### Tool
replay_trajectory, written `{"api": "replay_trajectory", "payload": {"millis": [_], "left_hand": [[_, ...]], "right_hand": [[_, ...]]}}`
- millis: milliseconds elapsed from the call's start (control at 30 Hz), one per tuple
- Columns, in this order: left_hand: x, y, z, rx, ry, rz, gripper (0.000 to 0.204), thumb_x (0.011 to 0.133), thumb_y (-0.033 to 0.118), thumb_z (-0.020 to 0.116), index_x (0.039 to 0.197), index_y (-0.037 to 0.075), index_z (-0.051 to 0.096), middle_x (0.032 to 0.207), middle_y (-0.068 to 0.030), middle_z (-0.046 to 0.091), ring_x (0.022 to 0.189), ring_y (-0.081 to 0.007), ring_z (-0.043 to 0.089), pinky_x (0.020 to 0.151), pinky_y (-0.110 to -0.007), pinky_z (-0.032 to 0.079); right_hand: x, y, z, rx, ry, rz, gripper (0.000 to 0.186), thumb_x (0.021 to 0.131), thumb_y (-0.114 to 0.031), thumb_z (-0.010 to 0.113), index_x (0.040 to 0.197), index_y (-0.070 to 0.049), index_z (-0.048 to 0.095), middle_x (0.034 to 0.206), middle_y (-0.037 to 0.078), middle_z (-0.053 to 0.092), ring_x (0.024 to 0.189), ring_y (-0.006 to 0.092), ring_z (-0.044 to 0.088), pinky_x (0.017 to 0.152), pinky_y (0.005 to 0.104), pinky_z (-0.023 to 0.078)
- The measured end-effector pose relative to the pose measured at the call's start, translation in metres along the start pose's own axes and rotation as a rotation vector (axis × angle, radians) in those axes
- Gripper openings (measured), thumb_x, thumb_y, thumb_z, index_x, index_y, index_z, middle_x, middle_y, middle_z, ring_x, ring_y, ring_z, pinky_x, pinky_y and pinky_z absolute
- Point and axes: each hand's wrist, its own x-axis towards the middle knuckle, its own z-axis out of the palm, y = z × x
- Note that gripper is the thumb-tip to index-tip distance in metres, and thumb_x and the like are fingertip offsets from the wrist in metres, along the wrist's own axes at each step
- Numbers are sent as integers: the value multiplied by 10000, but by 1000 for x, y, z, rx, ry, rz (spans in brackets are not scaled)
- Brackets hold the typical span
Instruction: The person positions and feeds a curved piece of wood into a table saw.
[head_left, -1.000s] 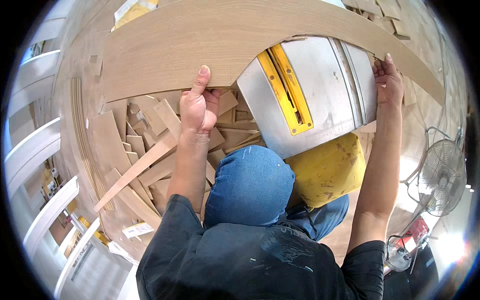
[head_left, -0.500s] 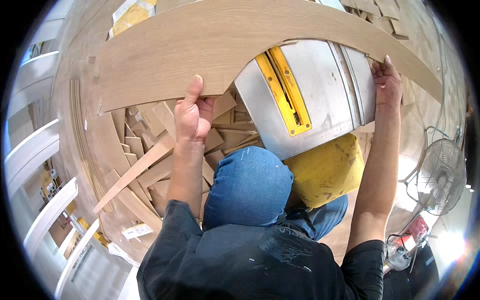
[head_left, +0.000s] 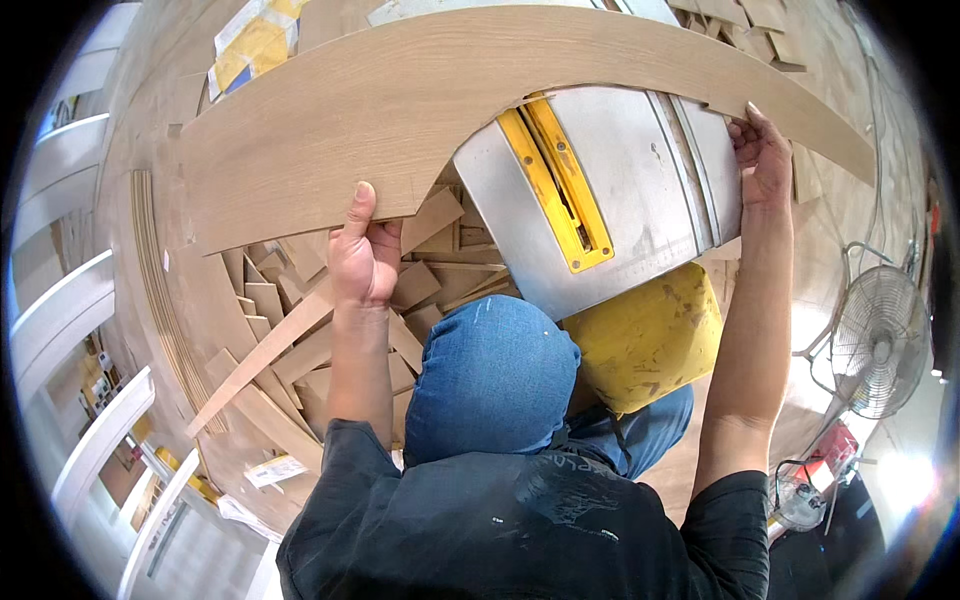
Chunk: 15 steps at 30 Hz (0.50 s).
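Note:
A long light-brown wooden panel (head_left: 350, 130) lies across the far part of a table saw and reaches past both of its sides. Its near edge has a notch over the saw, so the left part is wide and the right part narrow. My left hand (head_left: 365, 255) grips the near edge of the wide part, thumb on top and fingers underneath. At the narrow right part, my right hand (head_left: 762, 158) pinches the edge. Between my hands shows the saw's grey metal top (head_left: 640, 180) with a yellow slotted insert (head_left: 558, 185). Any blade under the panel is hidden.
Wood offcuts (head_left: 300, 340) are heaped left of the saw, beside a stack of long strips (head_left: 170, 300). A yellow box-shaped part (head_left: 650, 335) sits at the saw's near side. A floor fan (head_left: 880, 340) stands at right; white curved rails (head_left: 65, 290) line the left.
The panel has shifted slightly left and toward me, with both hands still on it. More of the saw's far edge now shows beyond the panel.

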Motion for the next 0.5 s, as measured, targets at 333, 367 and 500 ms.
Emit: {"api": "replay_trajectory", "payload": {"millis": [333, 367, 500], "left_hand": [[-2, 4, -15, -25, -33, 29, 374, 967, 96, 699, 1310, 36, 563, 1282, -109, 643, 1156, -241, 655, 1013, -416, 587], [-4, 5, -11, -16, -14, 34, 378, 962, 94, 705, 1306, 32, 563, 1269, -114, 649, 1151, -244, 657, 1010, -417, 588], [-2, -2, -6, 7, -6, 22, 345, 959, 100, 713, 1272, 35, 583, 1252, -113, 657, 1131, -241, 667, 993, -407, 600]], "right_hand": [[-9, 0, 13, -101, 14, -11, 192, 916, -169, 750, 1028, -30, 679, 926, 83, 713, 842, 166, 676, 815, 284, 566], [-9, 0, 13, -88, 12, -23, 192, 916, -169, 751, 1029, -31, 678, 930, 86, 713, 839, 168, 676, 818, 283, 566], [-5, 1, 9, -29, 13, -51, 198, 928, -181, 747, 1025, -26, 669, 907, 89, 708, 830, 174, 680, 793, 294, 570]]}}
